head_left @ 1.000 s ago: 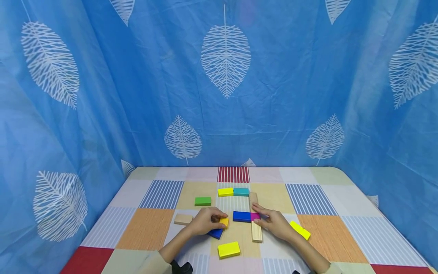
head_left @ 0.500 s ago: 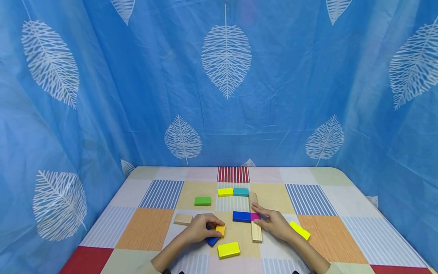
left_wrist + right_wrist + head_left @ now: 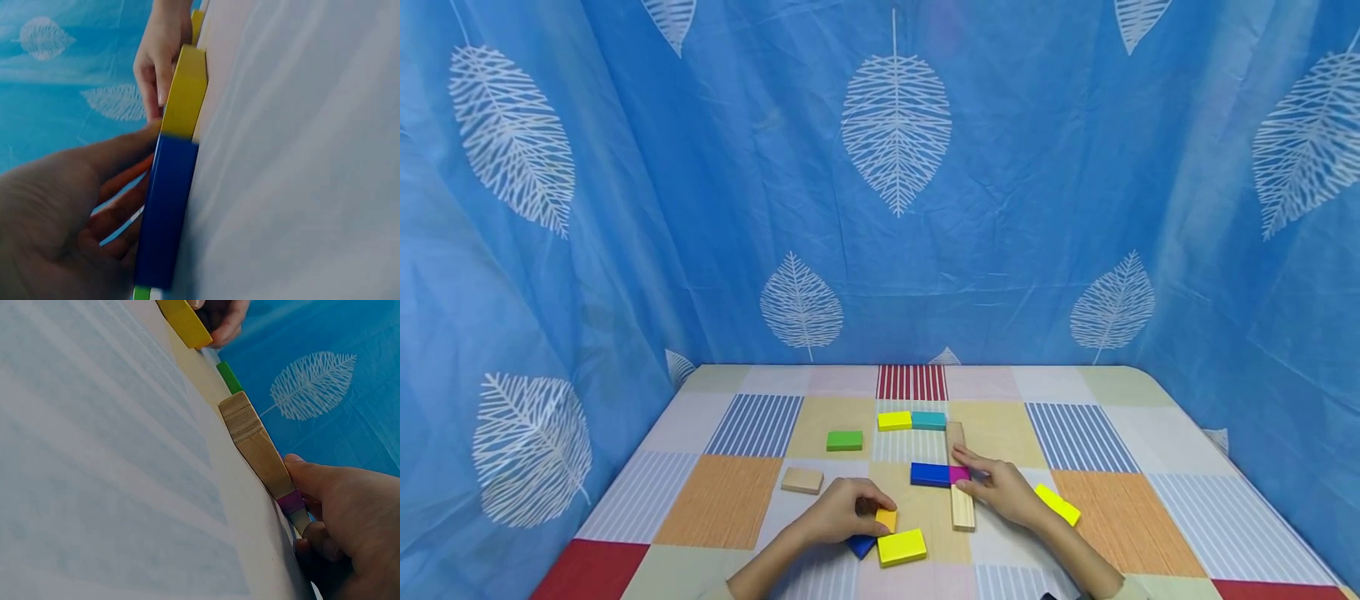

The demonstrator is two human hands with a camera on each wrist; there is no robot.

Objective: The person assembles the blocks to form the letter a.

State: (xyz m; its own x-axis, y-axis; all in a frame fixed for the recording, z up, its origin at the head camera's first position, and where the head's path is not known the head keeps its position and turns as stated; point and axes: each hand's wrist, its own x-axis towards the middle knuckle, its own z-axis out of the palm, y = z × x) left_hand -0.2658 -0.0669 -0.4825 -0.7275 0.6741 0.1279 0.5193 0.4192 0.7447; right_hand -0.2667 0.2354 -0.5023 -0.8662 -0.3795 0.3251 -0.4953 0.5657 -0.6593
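Note:
My left hand (image 3: 844,510) pinches a small orange block (image 3: 886,520) between thumb and index finger. A blue block (image 3: 861,546) lies partly under that hand, beside the orange one; in the left wrist view this blue block (image 3: 165,212) stands out in front of the palm. Close by on the near side lies a yellow block (image 3: 902,547). My right hand (image 3: 1004,492) rests with extended fingers at a row of blocks: its thumb touches the magenta block (image 3: 958,474), and its fingertips reach the far wooden block (image 3: 955,437). Another blue block (image 3: 930,475) lies left of the magenta one.
A near wooden block (image 3: 962,508) continues the row towards me. Farther back lie a yellow block (image 3: 894,421) and a teal block (image 3: 928,421) end to end. A green block (image 3: 845,441), a plain wooden block (image 3: 802,480) and a yellow block (image 3: 1057,505) lie apart on the patchwork tablecloth (image 3: 1112,517).
My left hand has moved towards me with the orange block, and the blue block beside it has shifted the same way, near the yellow block. The right hand has stayed in place.

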